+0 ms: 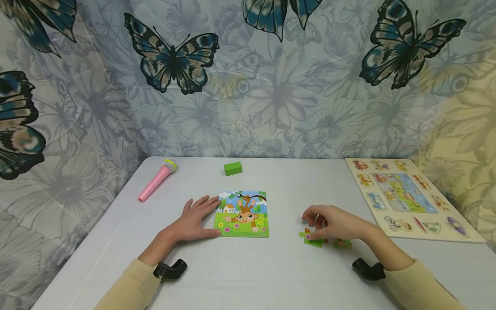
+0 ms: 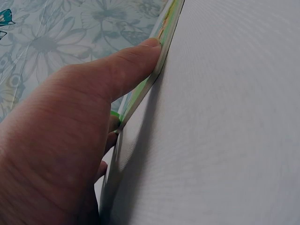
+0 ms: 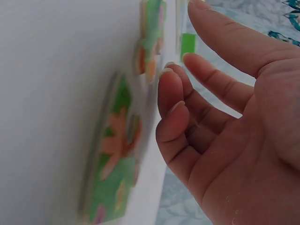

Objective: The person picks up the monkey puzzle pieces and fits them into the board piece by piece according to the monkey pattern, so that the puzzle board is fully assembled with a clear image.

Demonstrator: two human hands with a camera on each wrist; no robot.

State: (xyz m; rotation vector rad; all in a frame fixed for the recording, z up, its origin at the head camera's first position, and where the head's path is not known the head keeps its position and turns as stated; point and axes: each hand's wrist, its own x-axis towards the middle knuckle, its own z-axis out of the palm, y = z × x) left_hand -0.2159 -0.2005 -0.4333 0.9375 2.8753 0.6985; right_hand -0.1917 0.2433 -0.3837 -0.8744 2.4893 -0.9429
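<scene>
A square picture puzzle (image 1: 242, 215) with a monkey on it lies on the table. My left hand (image 1: 195, 220) rests at its left side, fingers spread; in the left wrist view the thumb (image 2: 136, 58) lies on the puzzle's edge. To the right, my right hand (image 1: 336, 221) is over two loose puzzle pieces, a green one (image 1: 314, 243) under the fingers and another (image 1: 343, 244) partly hidden below the palm. The right wrist view shows loosely bent fingers with nothing between them and the thumb. There, the nearer piece (image 3: 110, 173) has a brown paw on green.
A green block (image 1: 233, 168) sits behind the puzzle. At the back left lies a pink toy microphone (image 1: 156, 183). A large picture board (image 1: 362, 202) takes up the table's right side. Butterfly-patterned cloth (image 1: 279, 99) hangs behind the white table (image 1: 248, 275).
</scene>
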